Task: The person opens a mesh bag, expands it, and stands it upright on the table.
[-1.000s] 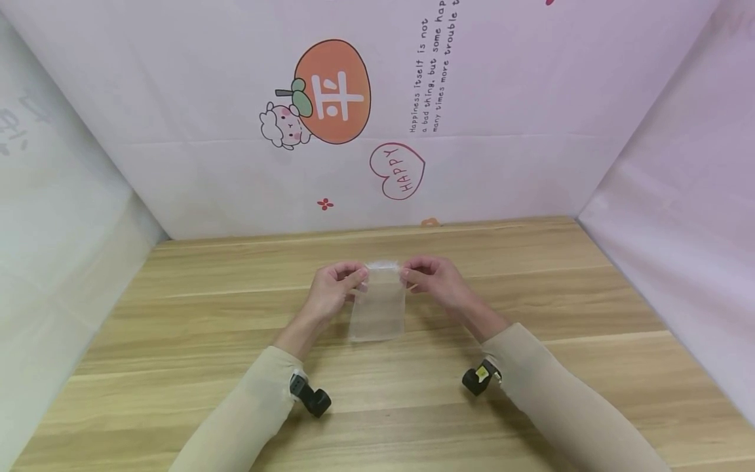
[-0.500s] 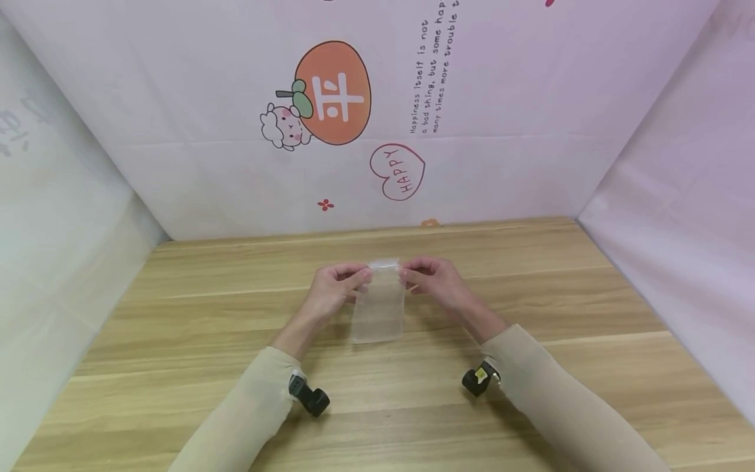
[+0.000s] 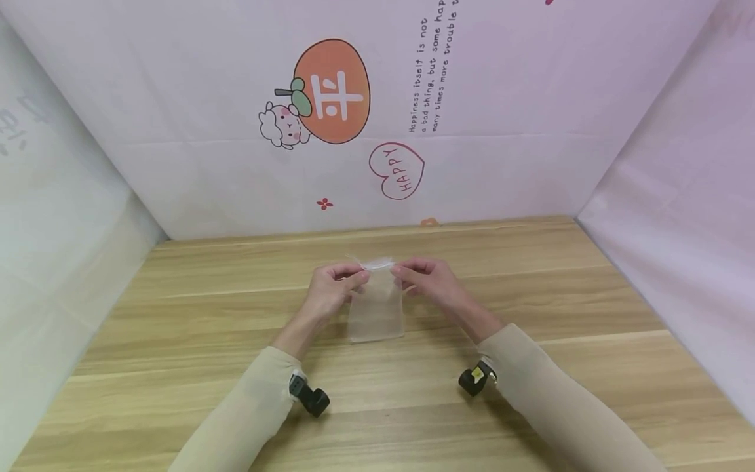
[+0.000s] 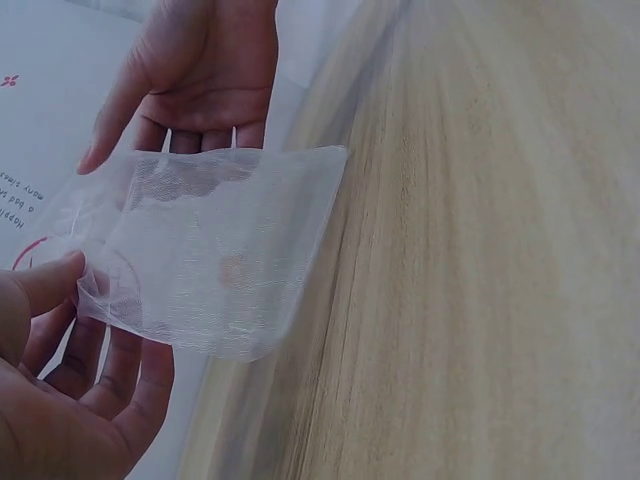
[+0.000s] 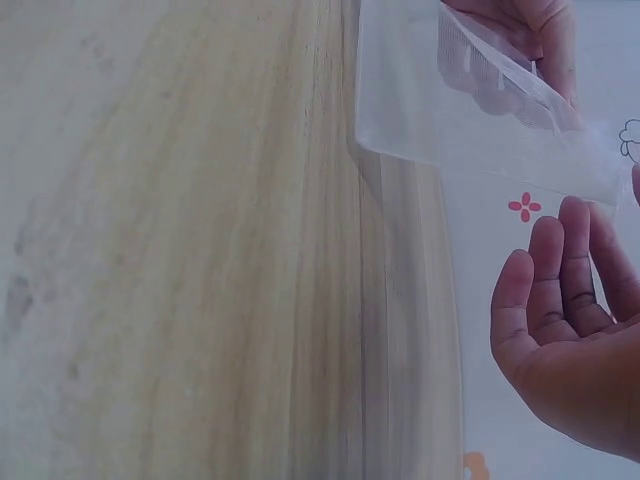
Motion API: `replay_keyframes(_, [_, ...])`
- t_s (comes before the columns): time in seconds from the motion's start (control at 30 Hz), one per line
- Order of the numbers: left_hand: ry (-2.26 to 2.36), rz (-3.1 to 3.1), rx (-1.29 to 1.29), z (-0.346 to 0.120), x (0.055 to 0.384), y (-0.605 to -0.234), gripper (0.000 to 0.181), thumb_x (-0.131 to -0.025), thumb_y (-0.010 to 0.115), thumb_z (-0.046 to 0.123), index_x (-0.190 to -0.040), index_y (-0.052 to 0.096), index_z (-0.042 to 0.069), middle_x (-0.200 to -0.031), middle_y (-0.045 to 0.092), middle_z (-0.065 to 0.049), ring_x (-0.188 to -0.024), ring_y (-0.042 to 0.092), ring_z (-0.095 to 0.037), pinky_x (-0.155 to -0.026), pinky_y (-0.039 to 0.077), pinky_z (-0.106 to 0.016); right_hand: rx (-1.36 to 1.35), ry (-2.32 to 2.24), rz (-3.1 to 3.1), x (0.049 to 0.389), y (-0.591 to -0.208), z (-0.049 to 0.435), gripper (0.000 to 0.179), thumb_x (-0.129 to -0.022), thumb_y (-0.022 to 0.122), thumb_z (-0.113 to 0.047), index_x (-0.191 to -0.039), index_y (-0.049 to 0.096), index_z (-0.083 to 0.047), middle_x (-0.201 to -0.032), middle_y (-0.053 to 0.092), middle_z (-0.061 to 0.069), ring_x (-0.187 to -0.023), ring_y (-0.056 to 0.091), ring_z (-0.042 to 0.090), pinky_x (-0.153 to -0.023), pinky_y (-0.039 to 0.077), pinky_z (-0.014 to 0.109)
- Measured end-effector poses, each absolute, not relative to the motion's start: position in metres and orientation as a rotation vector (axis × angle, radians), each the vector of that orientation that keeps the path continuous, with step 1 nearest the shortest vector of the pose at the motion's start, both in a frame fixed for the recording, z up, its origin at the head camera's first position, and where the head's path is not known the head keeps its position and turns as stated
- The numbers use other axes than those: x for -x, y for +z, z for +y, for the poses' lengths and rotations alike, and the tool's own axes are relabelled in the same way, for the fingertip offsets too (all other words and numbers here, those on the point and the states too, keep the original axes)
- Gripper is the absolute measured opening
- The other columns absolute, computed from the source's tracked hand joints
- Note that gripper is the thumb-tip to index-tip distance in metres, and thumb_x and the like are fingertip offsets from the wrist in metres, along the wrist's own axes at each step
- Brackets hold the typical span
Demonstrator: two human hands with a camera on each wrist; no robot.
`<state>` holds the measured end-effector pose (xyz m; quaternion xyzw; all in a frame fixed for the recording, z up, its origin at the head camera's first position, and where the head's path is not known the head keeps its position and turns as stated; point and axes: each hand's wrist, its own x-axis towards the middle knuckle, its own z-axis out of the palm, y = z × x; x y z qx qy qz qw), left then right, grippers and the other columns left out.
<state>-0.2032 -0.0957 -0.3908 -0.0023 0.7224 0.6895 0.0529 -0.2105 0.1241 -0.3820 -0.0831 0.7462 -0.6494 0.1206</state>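
A small, sheer white drawstring bag (image 3: 376, 308) hangs between my two hands, its plain bottom edge toward me. Its top edge is gathered and ruffled, with fine thread-like strands at the left. My left hand (image 3: 333, 286) pinches the upper left corner between thumb and forefinger. At the upper right corner my right hand (image 3: 429, 280) pinches the same edge. In the left wrist view the left hand's lower fingers (image 4: 120, 380) show behind the bag (image 4: 220, 260). The right wrist view has the right hand's other fingers (image 5: 548, 285) loosely bent beside the bag (image 5: 410, 90).
The wood-grain table (image 3: 377, 406) spreads under both arms. A white printed cloth wall (image 3: 501, 164) rises along its back edge, and side walls of cloth stand left (image 3: 65, 216) and right (image 3: 684, 216). Small black cameras (image 3: 309, 396) sit on both wrists.
My right hand has shifted slightly left, bringing the hands closer together. The bag's top edge is now more gathered, and thin strands stick out at its upper left.
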Motion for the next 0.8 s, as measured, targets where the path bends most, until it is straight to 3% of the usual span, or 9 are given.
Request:
replay_keyframes(0.3, [2.109,2.186,-0.01,-0.0954,0.2023,-0.3917,0.019,-0.09,0.077,0.01,-0.102,0.074,-0.004,-0.09,0.067,-0.004,-0.074,0.065,-0.016,-0.062,0.056,-0.027,0.263,-1.918,2.197,0.2115,-0.3841,0.1216,0.019,-0.097,0.069,-0.012,-0.106,0.069,0.004,-0.092,0.069,0.006,-0.086,0.063,0.018,-0.088,0.054,0.049])
replay_keyframes(0.8, [2.15,2.152,-0.012,-0.093,0.2033,-0.3934,0.016,-0.093,0.073,0.007,-0.103,0.073,-0.005,-0.087,0.068,-0.006,-0.071,0.066,-0.015,-0.06,0.055,-0.026,0.211,-1.985,2.207,0.2096,-0.3841,0.1216,0.019,-0.096,0.068,-0.006,-0.107,0.068,0.009,-0.086,0.067,0.004,-0.081,0.063,0.016,-0.085,0.055,0.05])
